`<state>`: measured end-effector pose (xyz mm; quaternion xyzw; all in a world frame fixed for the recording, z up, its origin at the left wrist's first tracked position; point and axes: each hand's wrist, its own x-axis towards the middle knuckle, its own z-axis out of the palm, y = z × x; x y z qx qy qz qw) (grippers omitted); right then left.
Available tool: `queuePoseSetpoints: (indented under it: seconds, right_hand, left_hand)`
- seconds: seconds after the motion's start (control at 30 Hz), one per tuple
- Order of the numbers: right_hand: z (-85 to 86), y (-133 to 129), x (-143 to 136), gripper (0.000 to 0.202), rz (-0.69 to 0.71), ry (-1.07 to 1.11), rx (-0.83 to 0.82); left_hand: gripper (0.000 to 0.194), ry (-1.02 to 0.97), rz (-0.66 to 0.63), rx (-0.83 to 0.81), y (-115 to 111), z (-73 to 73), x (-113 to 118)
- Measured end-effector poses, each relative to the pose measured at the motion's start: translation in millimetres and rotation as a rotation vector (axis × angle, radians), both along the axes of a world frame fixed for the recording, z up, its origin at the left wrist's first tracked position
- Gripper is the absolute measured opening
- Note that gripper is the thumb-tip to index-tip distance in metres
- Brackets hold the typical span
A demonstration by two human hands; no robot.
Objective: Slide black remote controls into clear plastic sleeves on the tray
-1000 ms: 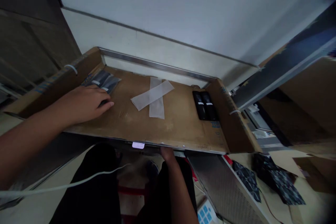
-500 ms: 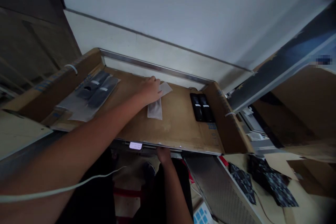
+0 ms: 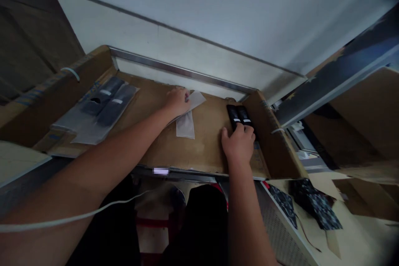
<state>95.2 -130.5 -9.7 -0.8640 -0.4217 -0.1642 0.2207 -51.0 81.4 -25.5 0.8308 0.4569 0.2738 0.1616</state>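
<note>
My left hand point(image 3: 178, 102) is closed at the back middle of the cardboard-lined tray point(image 3: 205, 158), its fingers on a translucent plastic sleeve point(image 3: 197, 99). Another such sleeve point(image 3: 185, 126) lies flat just below it. On the right side, my right hand point(image 3: 239, 144) rests over the near ends of two slim black objects point(image 3: 238, 113), side by side and each with a white label. Its thumb is spread from the fingers, and the fingertips lie on the black objects. Their exact kind cannot be made out.
At the left, clear bags point(image 3: 90, 129) hold dark slim objects point(image 3: 109, 110) with white labels. Cardboard walls point(image 3: 269, 137) edge the tray, and a white panel point(image 3: 187, 16) rises behind. A white cable point(image 3: 93, 214) crosses my left forearm. Patterned dark boxes point(image 3: 318, 203) lie at the lower right.
My right hand has come up from below the tray's front edge to the black objects. My left hand stays at the sleeves, nearly in place. The view has shifted slightly.
</note>
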Motion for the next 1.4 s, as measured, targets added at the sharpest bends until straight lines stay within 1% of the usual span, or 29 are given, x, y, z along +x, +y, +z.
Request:
queuePoseSetpoints:
  seconds: [0.03,0.1,0.2,0.3,0.43,0.5,0.57,0.77,0.87,0.97,1.1,1.17,1.23,1.3,1.4]
  right_hand:
    - [-2.3,11,5,0.040,-0.053,-0.013,-0.033]
    - [-8.1,22,8,0.041,-0.143,-0.018,-0.033]
    - [-11.5,22,6,0.042,-0.246,0.017,-0.007]
    - [-9.1,19,7,0.042,-0.286,0.035,-0.057]
    - [-9.2,21,8,0.052,-0.315,0.030,-0.109]
    - [-11.3,23,7,0.055,-0.284,0.026,-0.123]
    - [-13.3,26,5,0.056,-0.222,0.033,-0.112]
    - [-13.9,29,5,0.044,-0.052,0.152,-0.049]
    - [-15.2,28,7,0.038,0.036,0.103,-0.018]
    - [-18.7,28,9,0.033,0.102,0.065,0.025]
    - [-22.6,30,12,0.032,0.140,0.065,0.028]
    - [-23.0,31,13,0.032,0.136,0.051,0.024]
    - [-22.6,33,12,0.028,0.114,0.036,0.005]
    - [-21.9,34,11,0.024,0.100,0.023,-0.004]
    - [-21.2,35,10,0.024,0.118,0.001,0.022]
  left_hand:
    - [0.015,-0.016,-0.001,-0.005,0,0.0,0]
    - [0.014,-0.046,-0.006,-0.007,0,-0.1,-1]
    - [0.012,-0.063,-0.010,-0.014,1,-0.6,-1]
    - [0.010,-0.065,-0.012,-0.024,2,-1.8,-1]
    - [0.010,-0.060,-0.026,0.001,3,-3.3,-1]
    - [0.010,-0.047,-0.027,0.009,3,-3.2,-1]
    - [0.012,-0.032,-0.029,0.014,2,-2.5,-1]
    - [0.015,0.019,-0.029,0.011,3,-3.7,-1]
    - [0.016,0.038,-0.039,0.024,2,-4.9,0]
    - [0.019,0.067,-0.043,0.044,-2,-1.1,-2]
    - [0.036,0.159,-0.075,0.061,-9,13.1,-10]
    - [0.046,0.214,-0.074,0.051,-10,20.2,-15]
    - [0.053,0.267,-0.076,0.018,-9,24.6,-19]
    - [0.053,0.311,-0.090,-0.014,-7,25.7,-22]
    - [0.040,0.318,-0.104,-0.016,-3,23.3,-22]
